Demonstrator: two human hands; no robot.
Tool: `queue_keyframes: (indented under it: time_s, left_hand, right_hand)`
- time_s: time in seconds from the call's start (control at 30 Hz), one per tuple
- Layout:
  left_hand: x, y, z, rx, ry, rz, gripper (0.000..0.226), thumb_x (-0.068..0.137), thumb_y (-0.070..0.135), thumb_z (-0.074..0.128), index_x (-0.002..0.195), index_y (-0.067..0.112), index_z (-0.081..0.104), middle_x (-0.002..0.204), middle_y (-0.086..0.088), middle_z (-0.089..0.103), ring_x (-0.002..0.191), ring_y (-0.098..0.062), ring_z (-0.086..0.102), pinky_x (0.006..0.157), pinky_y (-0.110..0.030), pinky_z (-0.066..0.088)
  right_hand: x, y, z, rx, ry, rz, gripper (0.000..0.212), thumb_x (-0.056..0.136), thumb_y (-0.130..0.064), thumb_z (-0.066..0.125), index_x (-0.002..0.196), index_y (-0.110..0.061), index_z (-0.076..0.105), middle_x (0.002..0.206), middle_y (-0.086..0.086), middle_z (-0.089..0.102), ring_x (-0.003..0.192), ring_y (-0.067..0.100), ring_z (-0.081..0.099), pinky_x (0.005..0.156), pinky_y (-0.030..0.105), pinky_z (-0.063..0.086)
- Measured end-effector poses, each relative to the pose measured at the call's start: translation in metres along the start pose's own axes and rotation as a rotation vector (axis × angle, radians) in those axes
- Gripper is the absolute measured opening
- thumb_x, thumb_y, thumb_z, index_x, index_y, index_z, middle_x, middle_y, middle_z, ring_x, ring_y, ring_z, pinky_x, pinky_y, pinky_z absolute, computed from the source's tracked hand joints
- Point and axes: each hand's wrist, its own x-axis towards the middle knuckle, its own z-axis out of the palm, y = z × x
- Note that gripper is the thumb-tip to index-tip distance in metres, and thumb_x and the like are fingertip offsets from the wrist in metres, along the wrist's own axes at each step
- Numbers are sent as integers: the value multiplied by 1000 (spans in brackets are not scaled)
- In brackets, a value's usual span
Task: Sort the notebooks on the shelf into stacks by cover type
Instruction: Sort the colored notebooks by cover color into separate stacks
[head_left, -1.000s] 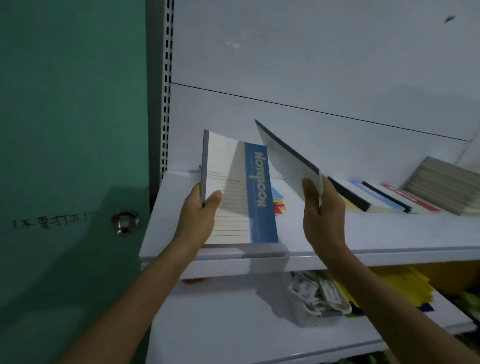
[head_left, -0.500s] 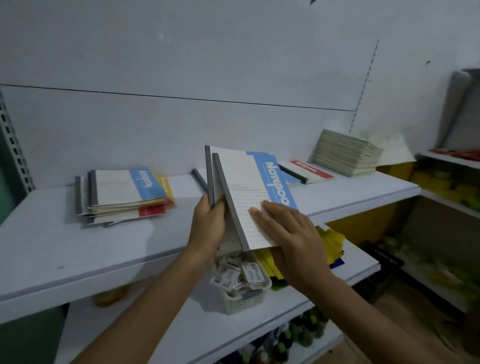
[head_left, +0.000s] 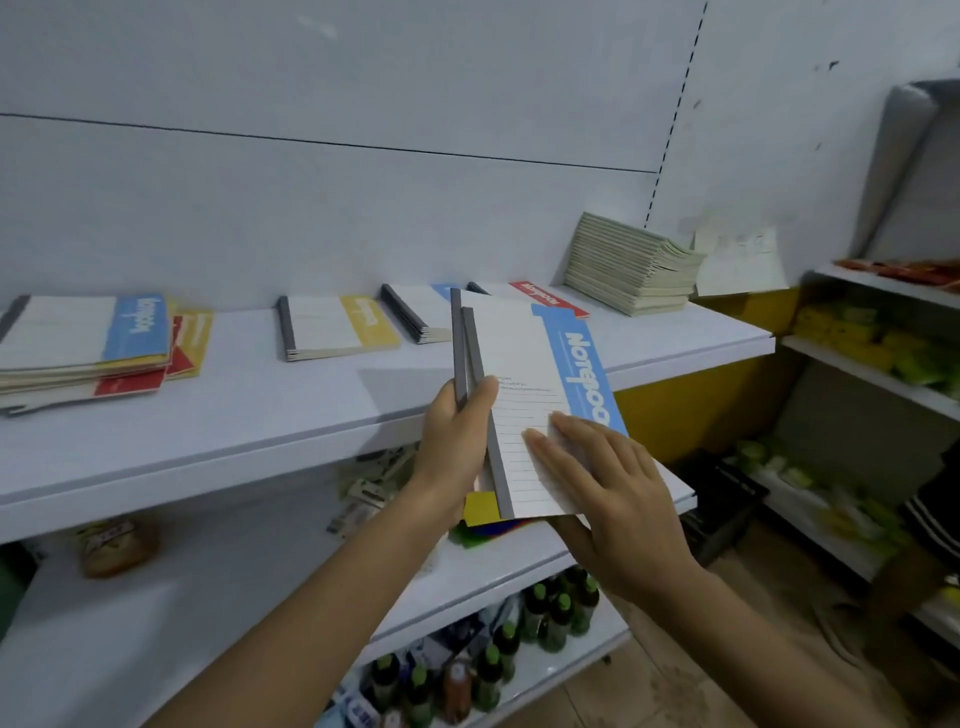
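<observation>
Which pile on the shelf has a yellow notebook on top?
The small middle pile. The messy left pile has blue on top. Further right sit a blue pile and a red pile.

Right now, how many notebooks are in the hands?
2. The front notebook and the back notebook overlap, spines gripped in the left hand; right hand flat on the front one. Another could hide behind.
</observation>
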Motion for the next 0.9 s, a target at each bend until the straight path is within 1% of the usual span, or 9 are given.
queue_keyframes:
  time_s: [0.1,0.23,0.43,0.53,0.6,0.67,0.73,0.8,0.9]
  left_hand:
    - [9,6,0,21,51,24,19,99,34,44,106,23,58,98,7,70,86,-6,66,68,-20,51]
    - [27,13,-13,52,129,25,32,100,41,38,111,21,60,102,4,71,95,-13,67,81,-30,52]
    - [67,17,-21,-21,121,-5,35,98,42,43,119,18,57,107,1,70,93,-14,67,75,-28,53]
    - [92,13,-16,-81,54,-90,27,95,37,52,116,21,57,102,1,72,86,-16,70,65,-27,54]
    - [115,11,-13,-107,41,-118,23,96,30,54,117,22,58,105,-2,72,87,-18,70,64,-29,55]
    - [143,12,-12,-100,44,-104,23,97,23,51,119,19,57,108,-2,70,91,-19,68,73,-34,57]
    - [170,17,-11,-86,40,-97,24,97,23,50,120,18,55,106,-2,69,90,-19,68,79,-37,57]
    - [195,22,-14,-46,38,-74,23,96,24,51,117,17,54,105,-2,68,89,-17,67,78,-33,56]
    - [223,29,-25,-6,41,-29,23,94,32,54,110,16,52,102,-3,66,86,-14,65,79,-33,57]
  right_hand:
    - [4,8,7,33,12,-30,58,84,-32,57,138,-21,40,135,11,51,123,27,46,94,37,39]
    - [18,12,25,151,31,-22,54,85,-25,49,138,-19,41,135,9,52,124,26,47,94,37,43]
    - [66,23,52,154,36,-98,52,86,-32,47,136,-19,42,132,11,53,120,28,49,92,37,42]
    - [88,38,72,111,17,-132,60,81,-37,57,136,-20,41,134,8,49,120,27,47,93,38,43]
    - [105,54,84,78,-8,-159,74,70,-26,74,136,-20,42,133,7,48,120,27,47,90,41,47]
    - [128,70,95,59,-15,-169,85,60,-4,81,134,-18,43,130,10,53,118,27,47,85,41,50]
    - [152,84,106,77,22,-155,86,57,12,77,133,-15,45,125,12,59,116,25,48,77,37,54]
    - [176,94,117,102,41,-136,89,54,22,70,132,-14,46,123,13,61,113,25,52,70,33,55]
    - [204,104,132,130,4,-113,88,55,19,64,134,-16,43,124,14,61,106,31,61,68,31,54]
